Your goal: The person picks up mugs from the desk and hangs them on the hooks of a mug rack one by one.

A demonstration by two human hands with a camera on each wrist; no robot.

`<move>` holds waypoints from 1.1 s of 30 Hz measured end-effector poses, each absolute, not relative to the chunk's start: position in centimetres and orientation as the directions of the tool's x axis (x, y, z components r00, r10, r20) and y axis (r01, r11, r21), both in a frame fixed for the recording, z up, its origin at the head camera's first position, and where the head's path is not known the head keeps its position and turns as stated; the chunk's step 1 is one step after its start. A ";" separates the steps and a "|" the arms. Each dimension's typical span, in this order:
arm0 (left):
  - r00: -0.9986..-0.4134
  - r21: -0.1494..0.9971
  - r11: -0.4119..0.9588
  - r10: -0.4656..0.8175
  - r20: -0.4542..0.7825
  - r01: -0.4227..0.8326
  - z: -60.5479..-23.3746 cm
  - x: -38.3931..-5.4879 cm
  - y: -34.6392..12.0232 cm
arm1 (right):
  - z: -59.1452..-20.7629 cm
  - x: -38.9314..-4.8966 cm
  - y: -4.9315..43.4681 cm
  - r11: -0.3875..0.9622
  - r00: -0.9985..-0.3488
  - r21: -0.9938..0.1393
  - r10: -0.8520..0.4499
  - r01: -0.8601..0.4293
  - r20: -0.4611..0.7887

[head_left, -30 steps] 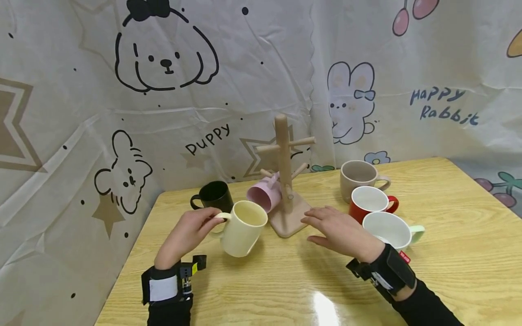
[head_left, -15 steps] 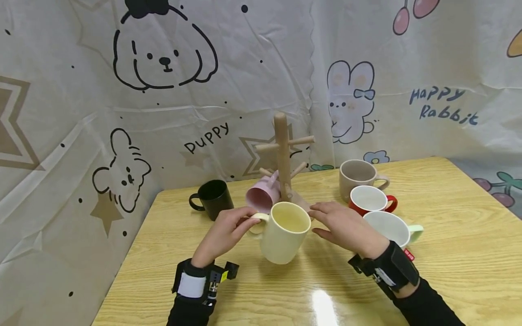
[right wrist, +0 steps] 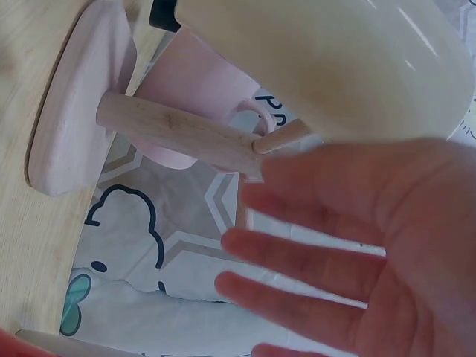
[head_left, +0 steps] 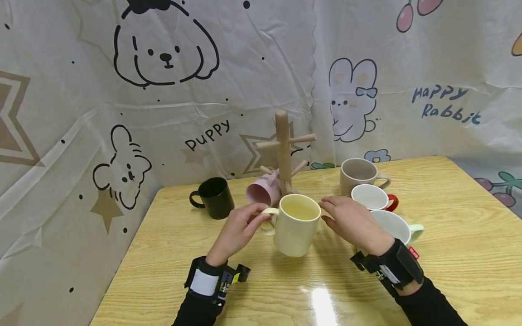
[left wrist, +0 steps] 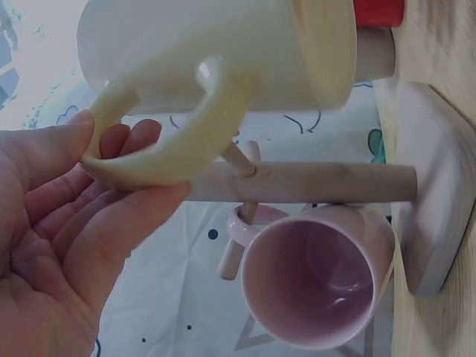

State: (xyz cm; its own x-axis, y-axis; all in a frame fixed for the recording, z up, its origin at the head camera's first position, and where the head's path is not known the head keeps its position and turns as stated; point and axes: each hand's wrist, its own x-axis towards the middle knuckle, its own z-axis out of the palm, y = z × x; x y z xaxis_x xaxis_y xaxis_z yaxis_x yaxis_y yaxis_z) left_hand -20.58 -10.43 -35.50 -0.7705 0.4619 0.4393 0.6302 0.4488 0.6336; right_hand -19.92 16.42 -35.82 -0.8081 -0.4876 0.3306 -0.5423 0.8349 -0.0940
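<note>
My left hand [head_left: 240,228] pinches the handle of a pale yellow mug [head_left: 297,231], which hangs above the table in front of the wooden mug rack [head_left: 283,149]. In the left wrist view, the thumb and fingers close round that handle [left wrist: 171,152]. My right hand [head_left: 352,222] is on the mug's other side, its fingers extended and fingertips close to the mug wall. The right wrist view shows the right hand [right wrist: 357,253] with straight, spread fingers and the mug [right wrist: 335,67] beside it. On a lower peg of the rack hangs a pink mug [left wrist: 312,275], tilted with its mouth outward.
A black mug [head_left: 216,199] stands left of the rack. To the right, a taupe mug [head_left: 354,176], a red mug with white inside [head_left: 369,198] and a white mug with a green handle [head_left: 393,226] stand in a row. A printed curtain [head_left: 261,81] backs the wooden table [head_left: 155,271].
The left hand has carried the yellow mug to the right, from near the black mug to in front of the rack. The right hand has shifted slightly right and remains extended.
</note>
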 end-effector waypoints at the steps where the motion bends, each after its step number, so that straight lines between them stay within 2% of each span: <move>1: -0.769 0.636 0.447 0.474 0.428 0.629 -35.5 -20.6 -10.4 | -35.8 -19.9 16.4 0.839 -0.811 -0.094 -0.480 -0.535 0.333; 6: -0.782 0.669 0.452 0.526 0.335 0.590 -35.6 -20.5 -10.0 | -35.8 -19.9 16.4 0.846 -0.821 -0.106 -0.465 -0.523 0.332; 13: -0.829 0.853 0.371 0.546 0.121 0.368 -36.1 -20.5 -9.5 | -35.7 -19.7 16.3 0.864 -0.845 -0.124 -0.433 -0.488 0.314; 16: -0.834 0.873 0.362 0.546 0.085 0.326 -36.1 -20.4 -9.4 | -35.4 -19.6 16.1 0.875 -0.882 -0.213 -0.365 -0.434 0.298; 18: -0.837 0.874 0.366 0.540 0.081 0.320 -36.0 -20.3 -9.4 | -35.0 -19.5 15.9 0.858 -0.906 -0.334 -0.296 -0.391 0.302; 21: -0.844 0.872 0.371 0.529 0.086 0.321 -35.7 -20.1 -9.5 | -34.4 -19.2 15.6 0.714 -0.946 -0.624 -0.197 -0.318 0.256; 23: -0.848 0.870 0.371 0.522 0.094 0.325 -35.5 -20.0 -9.6 | -33.9 -18.9 15.4 0.516 -0.968 -0.823 -0.194 -0.238 0.159; 25: -0.849 0.870 0.369 0.519 0.101 0.329 -35.3 -19.9 -9.6 | -33.6 -18.6 15.4 0.328 -0.972 -0.939 -0.233 -0.107 0.029; 28: -0.850 0.873 0.363 0.516 0.101 0.324 -35.2 -19.9 -9.7 | -33.7 -18.4 15.2 0.183 -0.940 -0.981 -0.321 0.059 -0.117; 33: -0.848 0.876 0.358 0.521 0.101 0.324 -35.3 -19.9 -9.7 | -34.7 -18.3 14.6 0.134 -0.901 -0.984 -0.403 0.116 -0.161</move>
